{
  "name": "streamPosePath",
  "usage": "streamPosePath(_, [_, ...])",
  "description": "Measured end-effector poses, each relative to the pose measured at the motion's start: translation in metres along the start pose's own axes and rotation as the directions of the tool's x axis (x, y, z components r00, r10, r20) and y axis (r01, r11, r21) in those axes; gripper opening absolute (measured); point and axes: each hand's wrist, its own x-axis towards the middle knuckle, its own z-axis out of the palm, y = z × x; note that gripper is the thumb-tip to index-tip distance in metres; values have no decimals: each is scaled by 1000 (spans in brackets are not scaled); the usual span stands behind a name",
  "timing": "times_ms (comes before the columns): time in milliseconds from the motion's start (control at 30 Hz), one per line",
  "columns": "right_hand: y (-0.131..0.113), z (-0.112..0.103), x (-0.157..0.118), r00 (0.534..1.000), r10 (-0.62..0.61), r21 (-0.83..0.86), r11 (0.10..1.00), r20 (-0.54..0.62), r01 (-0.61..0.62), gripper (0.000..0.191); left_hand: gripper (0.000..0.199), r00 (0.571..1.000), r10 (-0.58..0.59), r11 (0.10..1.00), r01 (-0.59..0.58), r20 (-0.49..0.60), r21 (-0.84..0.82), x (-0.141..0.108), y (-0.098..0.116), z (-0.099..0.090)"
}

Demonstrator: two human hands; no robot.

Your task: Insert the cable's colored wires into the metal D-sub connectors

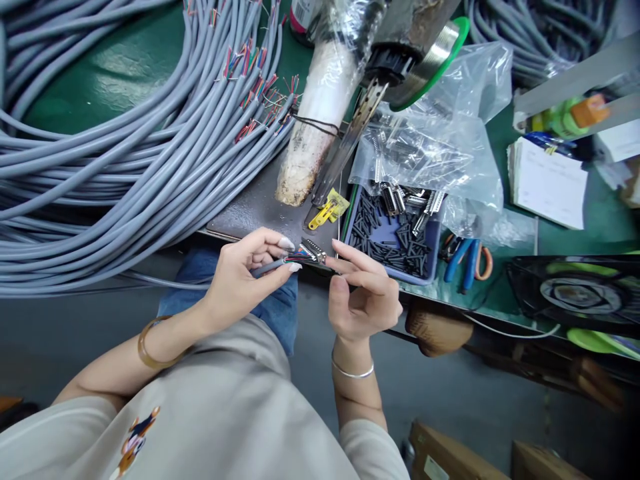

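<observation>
My left hand (250,267) pinches the end of a grey cable (270,268) between thumb and fingers. Thin coloured and black wires run from that end to a small metal connector (313,251). On the connector's other side is my right hand (363,290), its index finger and thumb bent close to the connector's right end. Whether those fingertips hold a small dark piece is too small to tell. Just behind the hands, a yellow cutter-like tool (325,212) lies on the dark mat (250,212). A blue tray (434,267) of black sleeves and metal connectors stands to the right.
Bundled grey cables (165,153) cover the left of the green table. Behind the mat are a wrapped white tube (320,113) and a solder spool (430,67). Plastic bags (440,147), blue-handled pliers (469,263), a paper pad (549,183) and a black fan (575,293) stand or lie right.
</observation>
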Motion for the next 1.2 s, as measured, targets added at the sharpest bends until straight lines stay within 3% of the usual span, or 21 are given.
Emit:
streamPosePath(167, [2,1,-6,990,108,64,991,95,-114,13,23,971,-196,964,217,136,-156,-6,8,-6])
streamPosePath(267, [-7,2,1,954,260,66,960,149,-272,8,28,915,-282,927,338,288,-164,-9,13,-11])
streamPosePath(333, [-14,1,8,885,392,92,900,250,-425,14,33,874,-330,899,407,357,-163,-11,14,-14])
streamPosePath(400, [-20,-1,14,780,501,118,809,375,-576,21,36,850,-367,876,453,379,-166,-14,13,-16])
streamPosePath(467, [-24,-1,17,708,551,132,741,441,-659,24,37,853,-384,864,467,353,-189,-18,11,-18])
streamPosePath(533, [-26,-1,17,687,570,135,717,450,-684,25,39,885,-356,873,430,301,-231,-21,8,-20])
streamPosePath(633, [-28,0,15,685,576,135,713,445,-688,25,41,919,-256,907,336,299,-254,-25,5,-24])
streamPosePath(767, [-30,1,13,701,578,145,719,418,-680,24,23,912,-165,917,283,376,-283,-26,0,-29])
streamPosePath(1067, [-35,6,15,782,530,97,805,328,-585,21,16,918,-125,929,241,376,-281,-29,-4,-32])
streamPosePath(1133, [-36,9,15,827,485,27,858,284,-513,20,19,912,-157,923,272,378,-273,-29,-3,-33])
streamPosePath(1200, [-35,14,13,899,397,-75,918,184,-390,17,24,888,-206,894,342,411,-290,-29,-4,-35])
